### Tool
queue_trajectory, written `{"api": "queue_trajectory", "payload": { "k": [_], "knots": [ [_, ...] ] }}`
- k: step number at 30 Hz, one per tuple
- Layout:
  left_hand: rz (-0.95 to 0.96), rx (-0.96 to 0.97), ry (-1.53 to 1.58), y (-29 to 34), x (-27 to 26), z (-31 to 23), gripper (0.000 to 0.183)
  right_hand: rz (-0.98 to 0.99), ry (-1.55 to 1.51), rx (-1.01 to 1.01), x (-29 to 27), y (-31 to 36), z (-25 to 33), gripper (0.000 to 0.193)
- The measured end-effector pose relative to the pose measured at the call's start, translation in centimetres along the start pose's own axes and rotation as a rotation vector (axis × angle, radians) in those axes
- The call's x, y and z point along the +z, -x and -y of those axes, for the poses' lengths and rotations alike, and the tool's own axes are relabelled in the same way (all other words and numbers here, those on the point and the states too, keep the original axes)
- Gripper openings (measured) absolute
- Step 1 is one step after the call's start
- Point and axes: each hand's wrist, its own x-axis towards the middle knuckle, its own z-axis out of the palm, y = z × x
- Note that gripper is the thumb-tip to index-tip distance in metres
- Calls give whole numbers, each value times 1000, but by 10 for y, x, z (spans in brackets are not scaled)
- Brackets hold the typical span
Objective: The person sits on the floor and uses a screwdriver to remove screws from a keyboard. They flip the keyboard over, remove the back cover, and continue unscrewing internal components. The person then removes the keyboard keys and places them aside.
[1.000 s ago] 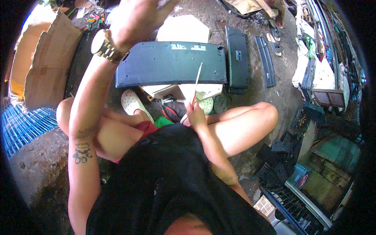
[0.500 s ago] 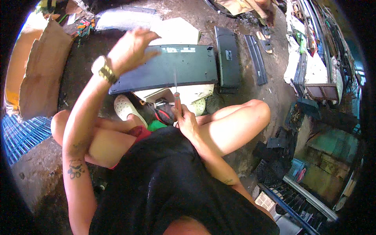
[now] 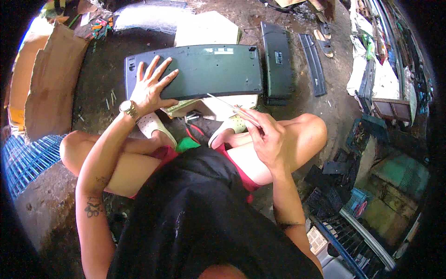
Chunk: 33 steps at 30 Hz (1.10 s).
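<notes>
A dark keyboard lies underside up in front of me, with pale labels along its far edge. My left hand rests on its left part, fingers spread flat. My right hand is closed around a screwdriver, whose handle is mostly hidden by the fingers. The thin shaft points left and away, its tip by the keyboard's near edge; whether it touches cannot be made out. Under the keyboard is a white support. A red-handled tool lies between my feet.
More dark keyboards are stacked to the right, beside a long dark strip and sandals. A cardboard box stands at left, near a blue wire rack. Small white pieces lie on the floor.
My left hand has come down from above onto the keyboard. My right hand has moved right with the screwdriver, whose shaft now slants left. The keyboard sits straighter, shifted slightly away.
</notes>
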Motion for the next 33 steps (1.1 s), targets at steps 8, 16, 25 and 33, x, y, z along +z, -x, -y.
{"api": "queue_trajectory", "payload": {
  "k": [8,16,25,33],
  "knots": [
    [-184,67,45,-17,21,-26,70,-15,5,-33,11,-29,18,29],
    [-343,94,152,-31,59,-77,34,-135,-82,139,0,-24,1,24],
    [-254,-109,77,-39,56,-99,25,-192,-208,127,7,-15,-15,29],
    [-118,-140,43,-42,48,-102,20,-148,-198,106,16,-10,-14,27]
  ]
}}
